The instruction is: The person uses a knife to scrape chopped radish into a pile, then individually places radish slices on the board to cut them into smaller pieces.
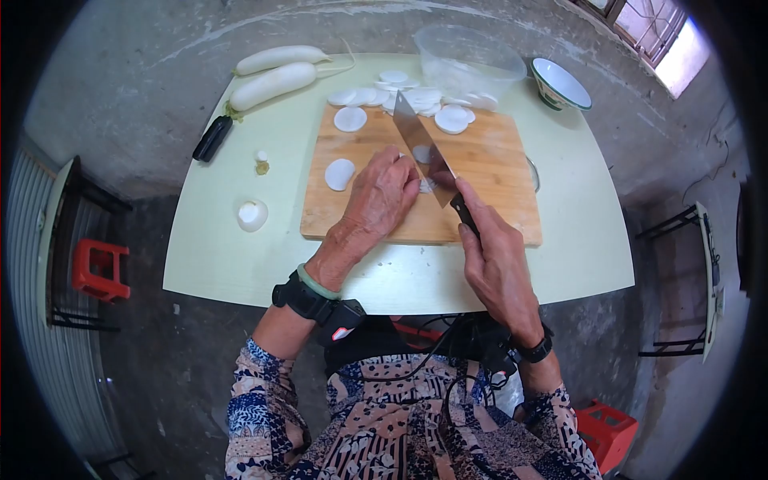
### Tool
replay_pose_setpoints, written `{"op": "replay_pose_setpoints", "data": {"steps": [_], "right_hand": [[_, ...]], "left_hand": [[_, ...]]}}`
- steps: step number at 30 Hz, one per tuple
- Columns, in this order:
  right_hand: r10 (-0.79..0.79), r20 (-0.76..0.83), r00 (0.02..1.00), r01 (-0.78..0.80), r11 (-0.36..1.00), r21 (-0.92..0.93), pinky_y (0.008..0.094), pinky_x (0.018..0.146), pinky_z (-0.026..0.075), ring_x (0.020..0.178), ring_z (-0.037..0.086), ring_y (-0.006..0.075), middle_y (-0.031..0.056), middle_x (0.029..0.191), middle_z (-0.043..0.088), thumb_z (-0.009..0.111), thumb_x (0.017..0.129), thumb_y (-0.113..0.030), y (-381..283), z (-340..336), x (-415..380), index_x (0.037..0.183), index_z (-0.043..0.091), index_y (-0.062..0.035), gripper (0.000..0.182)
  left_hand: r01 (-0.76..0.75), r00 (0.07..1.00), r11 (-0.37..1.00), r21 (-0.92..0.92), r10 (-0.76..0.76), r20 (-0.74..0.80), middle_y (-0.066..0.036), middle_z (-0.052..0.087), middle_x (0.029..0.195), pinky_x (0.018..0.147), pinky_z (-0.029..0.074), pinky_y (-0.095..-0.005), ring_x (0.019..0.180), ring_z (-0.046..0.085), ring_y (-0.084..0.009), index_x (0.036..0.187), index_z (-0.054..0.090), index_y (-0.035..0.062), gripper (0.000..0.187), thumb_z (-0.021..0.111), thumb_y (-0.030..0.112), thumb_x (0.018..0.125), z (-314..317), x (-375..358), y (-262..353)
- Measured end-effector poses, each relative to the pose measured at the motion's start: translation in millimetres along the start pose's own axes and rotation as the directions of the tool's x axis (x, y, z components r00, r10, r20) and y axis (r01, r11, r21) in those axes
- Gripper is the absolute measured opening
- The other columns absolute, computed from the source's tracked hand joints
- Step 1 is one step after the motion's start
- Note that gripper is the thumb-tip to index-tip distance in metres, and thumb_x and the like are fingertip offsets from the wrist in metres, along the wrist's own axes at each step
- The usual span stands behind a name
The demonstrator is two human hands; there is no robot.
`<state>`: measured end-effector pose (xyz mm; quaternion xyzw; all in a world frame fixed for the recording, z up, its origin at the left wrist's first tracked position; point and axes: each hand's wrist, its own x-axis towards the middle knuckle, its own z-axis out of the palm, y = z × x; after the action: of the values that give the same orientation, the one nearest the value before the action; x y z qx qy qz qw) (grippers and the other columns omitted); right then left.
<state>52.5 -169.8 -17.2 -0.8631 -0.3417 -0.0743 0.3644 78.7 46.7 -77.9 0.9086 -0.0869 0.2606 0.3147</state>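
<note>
My right hand [498, 260] is wrapped round the black handle of a kitchen knife [420, 144], whose broad blade slants up and left over the wooden cutting board [488, 216]. Beside the blade, my left hand [380, 192] is closed with its fingers curled down on the board. White radish pieces [426, 186] show at its fingertips; the rest under the hand is hidden. Another white piece [422, 153] lies by the blade. Single radish slices [340, 174] rest at the board's left, and overlapping radish slices [420, 96] lie along its far edge.
Two whole white radishes [276, 84] lie at the back left, near a black object [212, 138]. A radish end [252, 214] and small scraps [262, 166] sit left of the board. Behind stand a clear plastic basin [472, 56] with slices and an enamel bowl [562, 84].
</note>
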Motion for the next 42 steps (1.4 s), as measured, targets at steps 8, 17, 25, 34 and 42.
{"op": "replay_pose_setpoints", "data": {"steps": [8,17,25,34,42], "right_hand": [[0.005,0.007,1.0,-0.005,1.0,-0.021,0.0526,0.073,0.052,0.082,0.065,0.0449,0.0253,0.095,0.064,0.058,0.095,0.004,-1,5,0,0.153,0.046,-0.003,0.06],[-0.017,-0.039,0.999,0.017,1.0,0.0,0.0526,0.077,0.052,0.086,0.066,0.0452,0.0257,0.098,0.065,0.058,0.095,0.005,-5,3,0,0.154,0.046,-0.0032,0.06],[0.015,0.013,1.0,-0.015,1.0,-0.015,0.0528,0.076,0.052,0.085,0.066,0.0453,0.026,0.099,0.065,0.058,0.095,0.005,-5,7,1,0.154,0.045,-0.003,0.061],[-0.031,-0.056,0.998,0.03,0.999,-0.018,0.0526,0.076,0.052,0.084,0.066,0.0452,0.0269,0.099,0.065,0.058,0.095,0.005,-9,3,-1,0.155,0.044,-0.0031,0.062],[0.047,0.029,0.998,-0.045,0.997,-0.057,0.0523,0.078,0.053,0.088,0.067,0.0455,0.0272,0.1,0.066,0.058,0.094,0.005,-5,6,1,0.154,0.045,-0.0018,0.061]], "left_hand": [[-0.007,1.0,1.0,0.014,0.007,-0.004,-0.015,0.058,0.091,0.076,0.052,-0.0466,0.089,0.062,-0.0351,0.09,0.063,-0.0008,0.013,0.074,0.003,0.087,1,0,-2],[0.009,1.0,1.0,0.008,-0.009,0.009,-0.014,0.058,0.09,0.077,0.052,-0.0469,0.091,0.062,-0.035,0.09,0.063,-0.0009,0.011,0.074,0.003,0.087,-3,-1,-4],[0.011,1.0,1.0,0.029,-0.011,-0.007,-0.015,0.058,0.091,0.077,0.052,-0.0482,0.09,0.062,-0.037,0.09,0.064,-0.0009,0.01,0.072,0.005,0.088,-2,-2,-5],[0.1,0.994,0.994,0.047,-0.098,-0.044,-0.015,0.063,0.092,0.079,0.052,-0.0467,0.09,0.065,-0.0352,0.092,0.066,-0.0005,0.011,0.072,0.008,0.089,-9,3,-4],[0.189,0.951,0.982,0.011,-0.186,0.246,-0.014,0.066,0.09,0.079,0.053,-0.044,0.088,0.067,-0.0319,0.09,0.07,0.0019,0.016,0.076,0.017,0.089,-31,4,-4]]}}
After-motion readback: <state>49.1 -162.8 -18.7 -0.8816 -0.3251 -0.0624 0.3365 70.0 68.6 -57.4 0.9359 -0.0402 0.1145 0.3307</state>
